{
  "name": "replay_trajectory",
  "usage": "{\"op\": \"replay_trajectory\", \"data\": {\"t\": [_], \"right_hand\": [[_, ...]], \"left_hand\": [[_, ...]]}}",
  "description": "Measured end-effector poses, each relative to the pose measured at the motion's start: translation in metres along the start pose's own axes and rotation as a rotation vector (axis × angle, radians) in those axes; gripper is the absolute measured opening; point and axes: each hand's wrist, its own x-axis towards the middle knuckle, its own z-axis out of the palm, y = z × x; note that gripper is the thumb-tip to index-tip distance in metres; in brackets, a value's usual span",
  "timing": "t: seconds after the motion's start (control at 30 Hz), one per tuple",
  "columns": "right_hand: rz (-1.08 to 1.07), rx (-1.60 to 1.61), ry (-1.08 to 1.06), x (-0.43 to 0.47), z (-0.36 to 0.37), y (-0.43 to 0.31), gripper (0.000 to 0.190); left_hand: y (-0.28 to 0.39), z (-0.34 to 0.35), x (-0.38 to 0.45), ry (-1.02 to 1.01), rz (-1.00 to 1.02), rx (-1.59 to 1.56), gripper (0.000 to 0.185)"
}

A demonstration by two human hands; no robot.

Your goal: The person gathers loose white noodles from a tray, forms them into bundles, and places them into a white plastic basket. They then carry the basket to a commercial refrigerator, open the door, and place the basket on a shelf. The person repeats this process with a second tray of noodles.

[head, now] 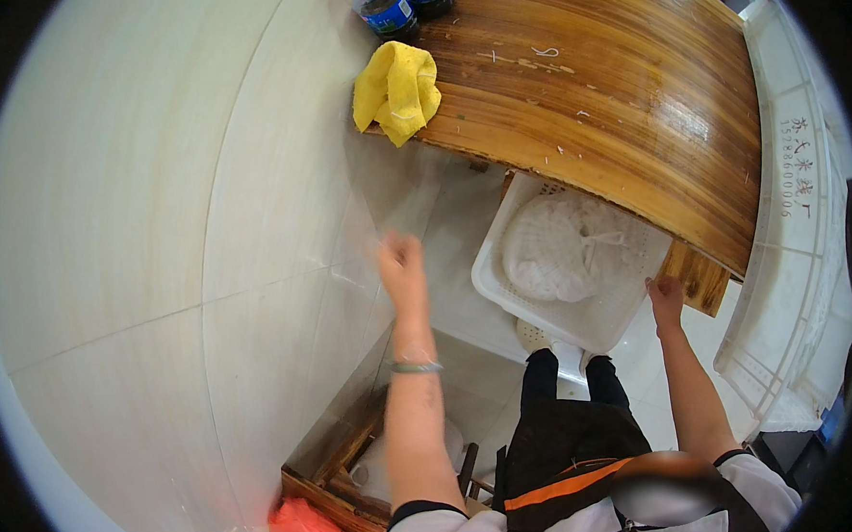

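Note:
My left hand [401, 256] is raised in front of the tiled wall, left of a white plastic basket [492, 280]; it is blurred, its fingers look curled, and whether it holds anything cannot be told. At the right side of the basket is my right hand [664, 293], fingers bent near the rim; contact cannot be made out. Inside the basket lies a knotted translucent plastic bag [551, 248] with pale contents. The basket sits low, partly beneath a wooden table [605, 105]. A yellow cloth [397, 94] hangs over the table's near left corner.
Two dark bottles with blue labels [387, 11] stand at the table's far left. Thin white scraps [545, 52] dot the tabletop. White plastic crates [788, 276] bearing writing line the right side. A wooden stool or chair [348, 443] and a red plastic bag [310, 528] are at lower left.

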Motion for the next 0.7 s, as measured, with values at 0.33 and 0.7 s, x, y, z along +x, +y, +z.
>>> {"op": "replay_trajectory", "data": {"t": [0.33,0.7], "right_hand": [[-0.052,-0.366,0.153,0.015,0.024,-0.008,0.031],[0.286,0.025,-0.014,-0.012,0.002,-0.058,0.026]], "left_hand": [[-0.113,0.099,-0.147,0.042,-0.229,0.275,0.043],[-0.095,0.09,-0.138,0.01,-0.217,0.444,0.046]]}}
